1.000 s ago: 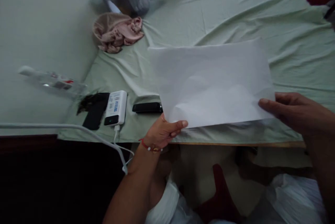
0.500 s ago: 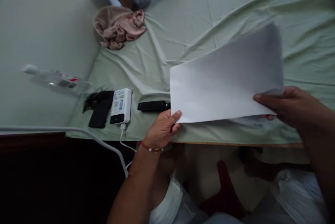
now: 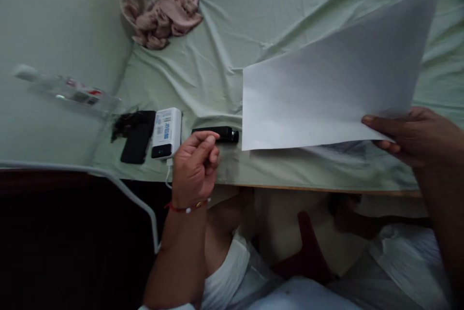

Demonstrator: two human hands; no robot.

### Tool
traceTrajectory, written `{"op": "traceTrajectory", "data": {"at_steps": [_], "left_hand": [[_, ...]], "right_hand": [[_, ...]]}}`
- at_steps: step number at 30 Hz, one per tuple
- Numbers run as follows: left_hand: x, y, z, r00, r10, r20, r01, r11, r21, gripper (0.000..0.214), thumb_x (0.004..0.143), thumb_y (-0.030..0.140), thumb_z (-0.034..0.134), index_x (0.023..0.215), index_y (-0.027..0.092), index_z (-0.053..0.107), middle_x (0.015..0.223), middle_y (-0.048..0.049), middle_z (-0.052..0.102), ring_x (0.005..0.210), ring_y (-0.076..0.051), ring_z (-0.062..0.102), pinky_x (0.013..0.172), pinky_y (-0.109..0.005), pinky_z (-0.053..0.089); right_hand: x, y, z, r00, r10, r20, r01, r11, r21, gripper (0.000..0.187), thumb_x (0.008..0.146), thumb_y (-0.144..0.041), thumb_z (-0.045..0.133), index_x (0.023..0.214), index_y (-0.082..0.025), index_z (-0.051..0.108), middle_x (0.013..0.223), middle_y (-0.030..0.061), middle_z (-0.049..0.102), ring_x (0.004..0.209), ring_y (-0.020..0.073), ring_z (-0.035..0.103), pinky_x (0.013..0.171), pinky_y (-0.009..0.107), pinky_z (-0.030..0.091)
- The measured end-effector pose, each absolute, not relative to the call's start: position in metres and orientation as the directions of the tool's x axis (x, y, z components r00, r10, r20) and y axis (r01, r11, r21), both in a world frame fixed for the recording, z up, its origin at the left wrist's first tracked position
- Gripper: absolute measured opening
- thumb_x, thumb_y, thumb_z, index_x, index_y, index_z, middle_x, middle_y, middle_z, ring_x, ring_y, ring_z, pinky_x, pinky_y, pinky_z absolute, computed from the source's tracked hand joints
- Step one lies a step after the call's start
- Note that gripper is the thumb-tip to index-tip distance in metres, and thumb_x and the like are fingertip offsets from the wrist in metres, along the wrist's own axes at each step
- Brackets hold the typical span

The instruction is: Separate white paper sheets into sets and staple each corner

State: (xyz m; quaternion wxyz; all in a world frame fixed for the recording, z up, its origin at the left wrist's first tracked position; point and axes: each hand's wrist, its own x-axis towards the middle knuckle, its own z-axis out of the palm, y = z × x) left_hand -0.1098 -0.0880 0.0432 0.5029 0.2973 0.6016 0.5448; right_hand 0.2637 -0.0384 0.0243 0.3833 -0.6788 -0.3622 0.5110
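Observation:
My right hand (image 3: 406, 136) grips a white sheet of paper (image 3: 326, 87) by its lower right corner, thumb on top and fingers underneath. The paper tilts up over the bed, its far right corner lifted. My left hand (image 3: 197, 162), a red beaded bracelet at its wrist, is off the paper, with thumb and curled fingers drawn together and nothing visible in them. It hovers in front of a long black object (image 3: 226, 134), whose kind I cannot make out, and partly covers it. Just left of that hand lies a white power bank (image 3: 167, 128) with a cable plugged in.
On the green bedsheet (image 3: 224, 53) are a black phone (image 3: 137, 145), a dark tangled bundle (image 3: 126, 124) and a crumpled pink cloth (image 3: 166, 15). A clear plastic bottle (image 3: 78, 95) lies by the wall. A pale metal rail (image 3: 126, 189) curves at lower left.
My left hand has let go of the paper's left corner and moved left, its fingers now curled. The right hand still holds the paper, which has shifted slightly right and up in view.

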Motion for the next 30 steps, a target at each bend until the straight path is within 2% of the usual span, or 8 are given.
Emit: {"op": "traceTrajectory", "data": {"at_steps": [5, 8, 10, 12, 16, 21, 24, 30], "left_hand": [[-0.112, -0.087, 0.031, -0.596, 0.795, 0.117, 0.169, -0.019, 0.985, 0.009, 0.087, 0.028, 0.077, 0.085, 0.024, 0.069, 0.068, 0.0036, 0.061, 0.060, -0.010, 0.055, 0.054, -0.021, 0.041], [-0.120, -0.084, 0.018, -0.519, 0.793, 0.320, 0.503, -0.019, 0.864, 0.007, 0.092, 0.021, 0.070, 0.094, 0.024, 0.075, 0.098, -0.0030, 0.074, 0.098, -0.018, 0.070, 0.089, -0.030, 0.056], [-0.126, -0.082, 0.010, -0.414, 0.838, 0.356, 0.621, -0.026, 0.783, 0.014, 0.092, 0.018, 0.069, 0.100, 0.024, 0.078, 0.119, -0.0063, 0.076, 0.126, -0.023, 0.065, 0.115, -0.039, 0.048], [-0.131, -0.080, 0.005, -0.332, 0.889, 0.315, 0.640, -0.034, 0.768, 0.019, 0.092, 0.017, 0.069, 0.106, 0.024, 0.080, 0.133, -0.0080, 0.075, 0.141, -0.026, 0.058, 0.127, -0.046, 0.036], [-0.135, -0.078, -0.001, -0.278, 0.933, 0.229, 0.595, -0.019, 0.803, 0.024, 0.094, 0.021, 0.070, 0.116, 0.024, 0.080, 0.142, -0.0100, 0.073, 0.147, -0.028, 0.055, 0.130, -0.051, 0.033], [-0.136, -0.080, 0.001, -0.280, 0.935, 0.218, 0.579, -0.017, 0.815, 0.024, 0.094, 0.023, 0.071, 0.116, 0.024, 0.082, 0.141, -0.0092, 0.074, 0.148, -0.026, 0.056, 0.130, -0.050, 0.033], [-0.138, -0.081, 0.000, -0.256, 0.940, 0.224, 0.592, -0.030, 0.805, 0.024, 0.095, 0.026, 0.072, 0.117, 0.024, 0.081, 0.141, -0.0093, 0.074, 0.147, -0.026, 0.057, 0.130, -0.050, 0.035], [-0.144, -0.080, -0.009, -0.126, 0.942, 0.310, 0.770, -0.104, 0.629, 0.027, 0.100, 0.033, 0.068, 0.122, 0.023, 0.079, 0.141, -0.0101, 0.074, 0.145, -0.029, 0.059, 0.126, -0.054, 0.041]], "right_hand": [[0.238, -0.037, 0.027, 0.265, 0.806, -0.530, -0.007, -0.548, -0.837, 0.033, 0.047, -0.021, 0.098, 0.062, -0.020, 0.068, 0.069, 0.0009, 0.062, 0.054, 0.0094, 0.053, 0.033, 0.015, 0.044], [0.229, -0.036, 0.026, 0.235, 0.800, -0.551, 0.004, -0.568, -0.823, 0.024, 0.055, -0.020, 0.093, 0.064, -0.019, 0.071, 0.071, 0.0017, 0.065, 0.055, 0.0098, 0.055, 0.035, 0.016, 0.047], [0.226, -0.036, 0.024, 0.232, 0.803, -0.549, 0.018, -0.568, -0.823, 0.021, 0.059, -0.020, 0.091, 0.065, -0.019, 0.072, 0.073, 0.0020, 0.066, 0.055, 0.0096, 0.056, 0.036, 0.016, 0.048], [0.224, -0.036, 0.022, 0.226, 0.812, -0.538, 0.025, -0.557, -0.830, 0.020, 0.061, -0.021, 0.091, 0.068, -0.020, 0.073, 0.074, 0.0018, 0.068, 0.054, 0.0098, 0.056, 0.036, 0.016, 0.049], [0.215, -0.037, 0.021, 0.199, 0.841, -0.503, 0.017, -0.516, -0.856, 0.021, 0.060, -0.020, 0.092, 0.068, -0.019, 0.073, 0.072, 0.0007, 0.067, 0.052, 0.0095, 0.055, 0.034, 0.017, 0.046], [0.207, -0.034, 0.018, 0.208, 0.845, -0.492, 0.025, -0.508, -0.861, 0.015, 0.071, -0.021, 0.086, 0.068, -0.018, 0.072, 0.071, 0.0015, 0.067, 0.049, 0.0086, 0.053, 0.033, 0.017, 0.044], [0.205, -0.033, 0.018, 0.209, 0.844, -0.495, 0.004, -0.507, -0.862, 0.016, 0.068, -0.018, 0.088, 0.070, -0.018, 0.072, 0.073, 0.0017, 0.069, 0.051, 0.0088, 0.054, 0.033, 0.016, 0.045], [0.199, -0.032, 0.022, 0.246, 0.834, -0.494, 0.000, -0.509, -0.861, 0.022, 0.068, -0.015, 0.088, 0.067, -0.016, 0.066, 0.067, -0.0005, 0.061, 0.052, 0.0068, 0.051, 0.033, 0.013, 0.043]]}}
